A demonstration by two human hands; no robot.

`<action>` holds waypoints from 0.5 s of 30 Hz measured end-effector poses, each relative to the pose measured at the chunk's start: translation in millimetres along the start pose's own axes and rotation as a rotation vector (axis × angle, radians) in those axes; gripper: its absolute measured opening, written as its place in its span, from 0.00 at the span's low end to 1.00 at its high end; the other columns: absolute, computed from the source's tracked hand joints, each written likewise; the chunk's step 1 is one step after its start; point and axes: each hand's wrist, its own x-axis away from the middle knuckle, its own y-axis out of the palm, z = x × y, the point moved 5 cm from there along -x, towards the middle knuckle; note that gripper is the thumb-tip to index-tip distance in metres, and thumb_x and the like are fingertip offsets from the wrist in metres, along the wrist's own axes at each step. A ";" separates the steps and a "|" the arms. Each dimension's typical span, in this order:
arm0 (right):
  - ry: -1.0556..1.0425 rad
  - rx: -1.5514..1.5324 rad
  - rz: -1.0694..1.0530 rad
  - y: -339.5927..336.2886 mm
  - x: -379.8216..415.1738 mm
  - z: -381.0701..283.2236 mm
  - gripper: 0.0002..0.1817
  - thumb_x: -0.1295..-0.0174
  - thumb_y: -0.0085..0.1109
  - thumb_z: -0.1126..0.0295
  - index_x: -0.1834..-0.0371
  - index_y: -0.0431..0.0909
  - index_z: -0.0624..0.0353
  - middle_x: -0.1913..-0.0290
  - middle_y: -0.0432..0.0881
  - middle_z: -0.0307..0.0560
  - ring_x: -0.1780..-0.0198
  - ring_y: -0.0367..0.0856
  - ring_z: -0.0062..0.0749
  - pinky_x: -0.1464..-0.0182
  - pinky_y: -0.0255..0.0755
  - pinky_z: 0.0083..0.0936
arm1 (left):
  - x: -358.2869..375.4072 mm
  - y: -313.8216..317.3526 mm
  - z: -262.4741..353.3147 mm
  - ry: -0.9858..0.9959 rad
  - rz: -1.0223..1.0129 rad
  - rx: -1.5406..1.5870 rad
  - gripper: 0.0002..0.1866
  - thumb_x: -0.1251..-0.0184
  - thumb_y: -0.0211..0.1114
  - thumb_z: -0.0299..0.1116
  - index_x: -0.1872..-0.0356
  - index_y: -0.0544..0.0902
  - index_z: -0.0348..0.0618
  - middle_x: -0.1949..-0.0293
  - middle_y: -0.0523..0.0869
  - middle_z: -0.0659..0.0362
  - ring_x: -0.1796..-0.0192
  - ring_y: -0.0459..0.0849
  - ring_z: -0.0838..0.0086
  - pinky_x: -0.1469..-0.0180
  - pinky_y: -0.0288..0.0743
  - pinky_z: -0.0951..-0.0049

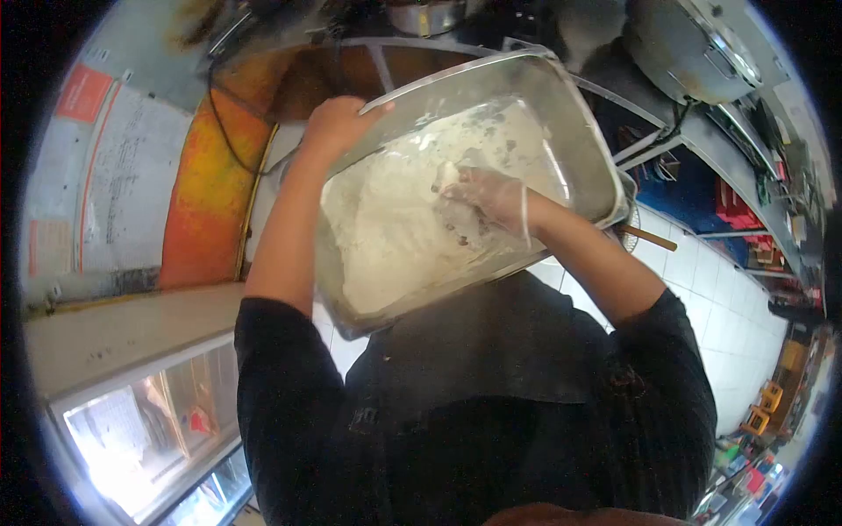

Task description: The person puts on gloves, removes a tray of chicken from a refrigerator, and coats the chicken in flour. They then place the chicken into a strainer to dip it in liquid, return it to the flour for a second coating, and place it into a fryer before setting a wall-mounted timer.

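A deep rectangular metal pan (592,145), tilted in front of my body, holds a thick layer of white flour-like powder (386,219). My left hand (340,124) is bare and closed over the pan's far rim at the left. Down in the powder, my right hand (491,203) wears a clear plastic glove with its fingers curled. At its fingertips shows a powder-coated whitish lump (447,178), whose kind I cannot make out. More small clumps lie around the glove and toward the pan's far right corner.
A large metal pot (693,53) stands at the upper right, and another pot (427,16) at the top. A wooden handle (649,237) sticks out beside the pan's right end. An orange-stained panel (215,184) and a glass-fronted cabinet (149,421) are at left. White floor tiles (702,289) show right.
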 end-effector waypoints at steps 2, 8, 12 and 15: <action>-0.121 -0.379 0.103 -32.1 18.9 0.0 0.17 0.28 0.52 0.66 0.40 0.73 0.62 0.52 0.79 0.51 0.55 0.83 0.40 0.54 0.81 0.34 | 4.1 1.8 -10.6 -0.031 0.003 0.060 0.37 0.38 0.59 0.69 0.68 0.87 0.37 0.69 0.87 0.45 0.62 0.86 0.52 0.56 0.76 0.56; -0.555 -0.949 0.635 -144.0 128.3 21.5 0.15 0.30 0.58 0.61 0.48 0.72 0.58 0.52 0.80 0.52 0.58 0.83 0.39 0.59 0.82 0.39 | 19.5 22.7 -63.6 -0.119 0.064 0.006 0.38 0.35 0.60 0.68 0.77 0.78 0.33 0.78 0.76 0.44 0.74 0.73 0.56 0.67 0.66 0.56; -0.509 -1.016 0.994 -224.2 138.4 137.6 0.14 0.30 0.56 0.58 0.51 0.74 0.55 0.53 0.80 0.52 0.62 0.82 0.41 0.64 0.80 0.41 | 26.3 41.9 -92.0 -0.211 0.016 -0.006 0.38 0.35 0.60 0.67 0.78 0.75 0.32 0.80 0.73 0.46 0.75 0.72 0.59 0.67 0.67 0.57; -0.296 -1.120 0.992 -268.6 106.4 249.5 0.16 0.29 0.53 0.53 0.49 0.75 0.51 0.53 0.80 0.50 0.61 0.81 0.42 0.60 0.77 0.44 | 33.0 41.5 -86.3 -0.186 0.067 0.038 0.38 0.34 0.61 0.66 0.78 0.74 0.32 0.81 0.72 0.48 0.75 0.70 0.63 0.68 0.66 0.58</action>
